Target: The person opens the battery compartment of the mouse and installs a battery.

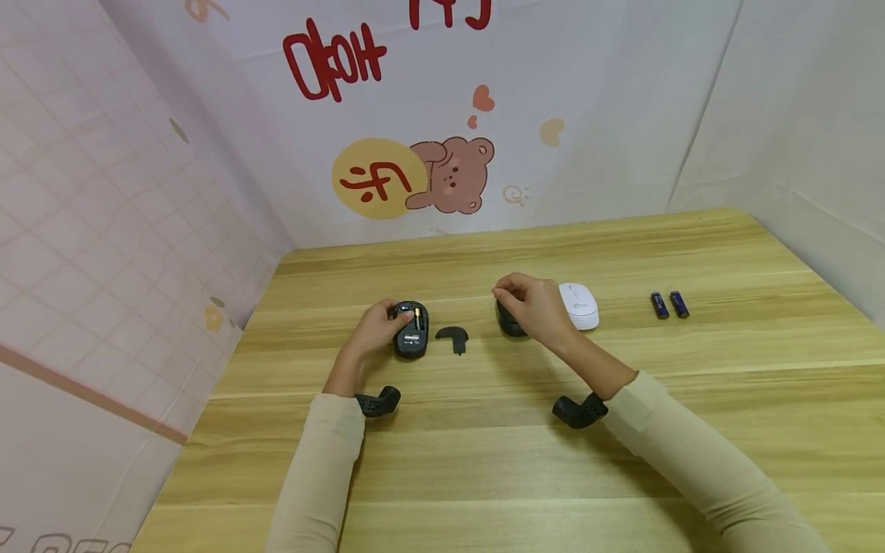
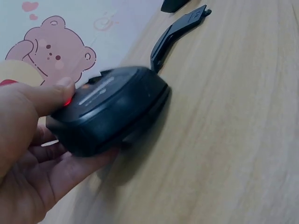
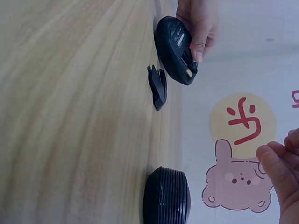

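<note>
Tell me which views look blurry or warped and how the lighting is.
Head view: even soft light, wide-angle bending of the table edges. Left wrist view: black mouse smeared by motion blur in the left hand. Right wrist view: sharp, though the near fingertips are soft.

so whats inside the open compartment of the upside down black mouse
One battery, gold tip showing, sits in the black mouse gripped by the left hand. The thumb covers part of the compartment; its cover lies beside it.
</note>
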Demonstrator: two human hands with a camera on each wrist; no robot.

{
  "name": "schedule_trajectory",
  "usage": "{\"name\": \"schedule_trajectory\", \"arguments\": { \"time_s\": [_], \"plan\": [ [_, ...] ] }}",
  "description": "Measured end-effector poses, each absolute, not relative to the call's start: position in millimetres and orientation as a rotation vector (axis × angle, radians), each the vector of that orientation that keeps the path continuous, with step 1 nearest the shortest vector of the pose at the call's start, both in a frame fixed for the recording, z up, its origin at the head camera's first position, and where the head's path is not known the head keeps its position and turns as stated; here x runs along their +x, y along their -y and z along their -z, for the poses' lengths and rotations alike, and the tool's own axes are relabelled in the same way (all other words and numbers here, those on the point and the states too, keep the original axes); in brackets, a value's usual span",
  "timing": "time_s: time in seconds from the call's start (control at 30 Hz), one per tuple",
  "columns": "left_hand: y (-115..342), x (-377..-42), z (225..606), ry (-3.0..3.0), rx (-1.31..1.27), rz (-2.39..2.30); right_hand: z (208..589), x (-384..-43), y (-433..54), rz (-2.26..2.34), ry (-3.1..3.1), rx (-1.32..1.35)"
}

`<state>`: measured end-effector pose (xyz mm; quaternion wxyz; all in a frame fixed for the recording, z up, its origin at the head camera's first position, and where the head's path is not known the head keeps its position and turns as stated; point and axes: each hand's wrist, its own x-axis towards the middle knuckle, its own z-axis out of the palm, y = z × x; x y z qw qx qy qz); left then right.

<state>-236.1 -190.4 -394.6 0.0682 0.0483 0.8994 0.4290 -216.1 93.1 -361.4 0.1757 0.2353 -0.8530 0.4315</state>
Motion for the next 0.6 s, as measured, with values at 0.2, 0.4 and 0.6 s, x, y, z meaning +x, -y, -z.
{"name": "schedule_trajectory", "arguments": {
  "time_s": [0.2,0.4,0.6],
  "plan": [
    [190.2,-236.5,395.9,-2.749,0.115,-1.194,361.7,-217.5,-92.8,-1.221,2.418,0.647],
    [191.2,-237.1,398.2,-2.734,0.088,-1.201,360.5,-219.3,-97.6,-1.203,2.452,0.625],
    [193.1,-236.7,396.8,-2.734,0.072,-1.202,360.9,-225.1,-107.8,-1.147,2.618,0.592]
  ]
}}
